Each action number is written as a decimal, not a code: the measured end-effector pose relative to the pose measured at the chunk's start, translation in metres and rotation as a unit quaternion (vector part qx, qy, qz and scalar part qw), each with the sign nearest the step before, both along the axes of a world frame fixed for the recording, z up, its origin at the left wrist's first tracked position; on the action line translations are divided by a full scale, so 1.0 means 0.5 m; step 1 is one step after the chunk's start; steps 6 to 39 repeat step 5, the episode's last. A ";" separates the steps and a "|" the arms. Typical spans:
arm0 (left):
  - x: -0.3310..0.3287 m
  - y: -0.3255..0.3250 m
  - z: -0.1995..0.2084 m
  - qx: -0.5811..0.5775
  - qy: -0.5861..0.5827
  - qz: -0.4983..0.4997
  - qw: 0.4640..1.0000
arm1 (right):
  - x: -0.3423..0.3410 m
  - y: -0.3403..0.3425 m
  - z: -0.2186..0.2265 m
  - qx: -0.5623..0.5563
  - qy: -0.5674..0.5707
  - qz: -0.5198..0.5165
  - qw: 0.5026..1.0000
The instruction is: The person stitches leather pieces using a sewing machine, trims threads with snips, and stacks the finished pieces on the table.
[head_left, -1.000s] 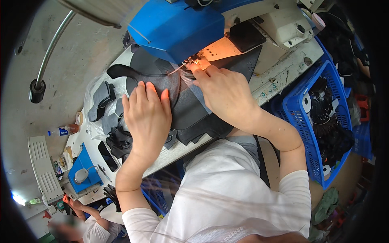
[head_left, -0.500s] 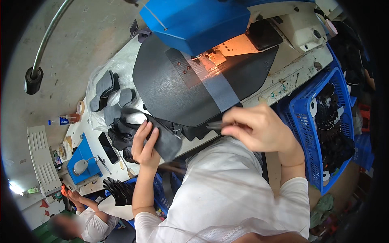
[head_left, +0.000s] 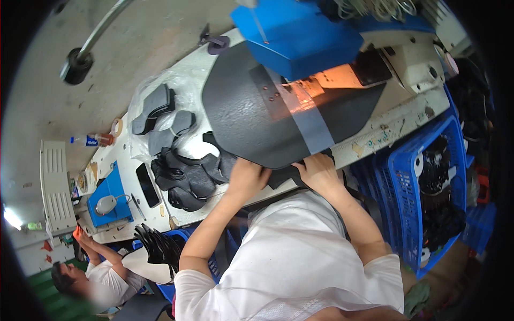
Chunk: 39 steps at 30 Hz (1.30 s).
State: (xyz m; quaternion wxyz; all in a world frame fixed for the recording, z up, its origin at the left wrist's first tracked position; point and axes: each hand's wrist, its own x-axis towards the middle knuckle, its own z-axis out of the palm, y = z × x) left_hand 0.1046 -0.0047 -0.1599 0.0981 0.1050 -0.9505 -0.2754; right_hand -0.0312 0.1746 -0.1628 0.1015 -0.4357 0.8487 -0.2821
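A dark octagon-shaped board lies under the blue machine head, with a grey strip running across it to the near edge. My left hand is at the board's near left edge, its thumb pointing right and its other fingers hidden beneath the board. At the near right edge is my right hand, thumb toward the left hand, fingertips hidden by the board's edge. Black sheet-like pieces show between the hands. Left of my left hand lies a pile of black shaped pieces.
Grey-black pads sit on clear plastic. A phone and a blue tray lie further left. Stacked blue crates with black pieces stand right. A co-worker sits lower left. Orange light falls on the machine bed.
Both hands have come together at the board's near edge. The black piece in my left hand and the small dark tool in my right no longer show in them. The view has shifted.
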 end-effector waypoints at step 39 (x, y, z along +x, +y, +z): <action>-0.029 0.010 -0.016 -0.004 -0.013 -0.018 1.000 | -0.011 0.012 -0.006 -0.058 -0.109 -0.019 0.992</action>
